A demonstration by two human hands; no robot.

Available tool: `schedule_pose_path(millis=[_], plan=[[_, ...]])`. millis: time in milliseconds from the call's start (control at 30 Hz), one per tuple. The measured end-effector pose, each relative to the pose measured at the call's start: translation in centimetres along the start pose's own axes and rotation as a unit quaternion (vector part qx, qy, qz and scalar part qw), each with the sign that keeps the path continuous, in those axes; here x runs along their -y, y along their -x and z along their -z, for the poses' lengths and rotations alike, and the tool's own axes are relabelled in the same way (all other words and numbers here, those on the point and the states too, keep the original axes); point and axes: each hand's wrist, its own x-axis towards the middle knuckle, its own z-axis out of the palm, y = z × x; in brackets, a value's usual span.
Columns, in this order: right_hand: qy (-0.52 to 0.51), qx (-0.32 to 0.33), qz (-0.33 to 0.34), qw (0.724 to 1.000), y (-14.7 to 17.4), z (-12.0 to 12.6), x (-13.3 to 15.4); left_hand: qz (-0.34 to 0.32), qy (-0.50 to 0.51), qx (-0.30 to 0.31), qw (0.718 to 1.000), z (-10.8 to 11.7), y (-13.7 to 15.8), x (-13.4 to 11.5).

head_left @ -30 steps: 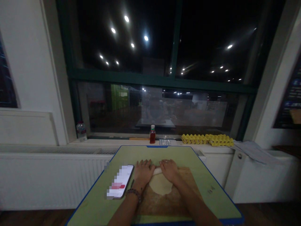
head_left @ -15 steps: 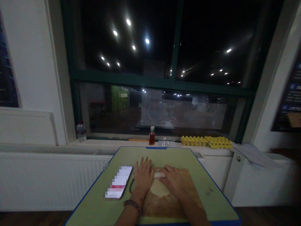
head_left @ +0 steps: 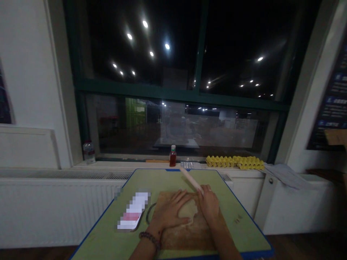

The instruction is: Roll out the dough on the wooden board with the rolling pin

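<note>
A flat round sheet of pale dough [head_left: 187, 210] lies on a wooden cutting board [head_left: 187, 236]. My left hand [head_left: 173, 209] rests on the dough's left side, palm down with the fingers stretched out and the thumb spread. At the board's right edge, my right hand [head_left: 209, 204] is closed around one end of a pale rolling pin [head_left: 190, 178]. The pin is tilted up and to the left, off the dough, its free end pointing at the window. Part of the dough is hidden under my left hand.
A phone [head_left: 135, 210] lies left of the board on the green folding table [head_left: 108, 234]. On the sill behind stand a red-filled bottle [head_left: 172, 156], a water bottle [head_left: 89, 152] and yellow egg trays [head_left: 234, 162]. A white radiator [head_left: 54, 206] runs along the wall.
Both hands were on the rolling pin over the dough. The right hand has lifted the pin away to the right; the left hand has let go and come down onto the dough.
</note>
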Motion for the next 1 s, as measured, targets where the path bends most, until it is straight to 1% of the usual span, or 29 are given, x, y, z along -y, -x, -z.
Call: schedule_pose_path(millis=[100, 167, 233, 333, 533, 667, 800, 1000], plan=[[-0.015, -0.004, 0.014, 1.0, 0.0, -0.7, -0.3, -0.004, 0.021, 0.045, 0.999, 0.4, -0.2, -0.2], [-0.016, -0.008, 0.027, 0.999, 0.0, -1.1, -0.4, 0.009, 0.019, 0.057, 0.998, 0.5, -0.3, -0.3], [-0.014, -0.015, 0.028, 0.999, 0.0, -1.4, -0.4, 0.019, 0.019, 0.057, 0.998, 0.6, -0.4, -0.4], [-0.012, -0.014, 0.028, 0.999, 0.0, -1.3, -0.4, 0.013, 0.023, 0.045, 0.999, 0.4, -0.4, -0.3], [0.005, 0.022, 0.03, 0.999, 0.0, -1.3, -0.2, 0.012, 0.013, 0.038, 0.999, 0.2, -0.5, -0.1], [0.027, 0.039, 0.039, 0.998, 0.0, -1.2, -0.2, 0.008, 0.011, 0.015, 1.0, 0.2, -0.3, -0.2], [0.053, 0.058, 0.055, 0.995, 0.1, -0.6, 0.1, 0.01, 0.012, -0.014, 1.0, 0.3, -0.2, -0.6], [0.076, 0.071, 0.083, 0.991, 0.4, 0.5, 0.6, 0.073, -0.019, -0.071, 0.995, 0.6, -0.4, -1.0]])
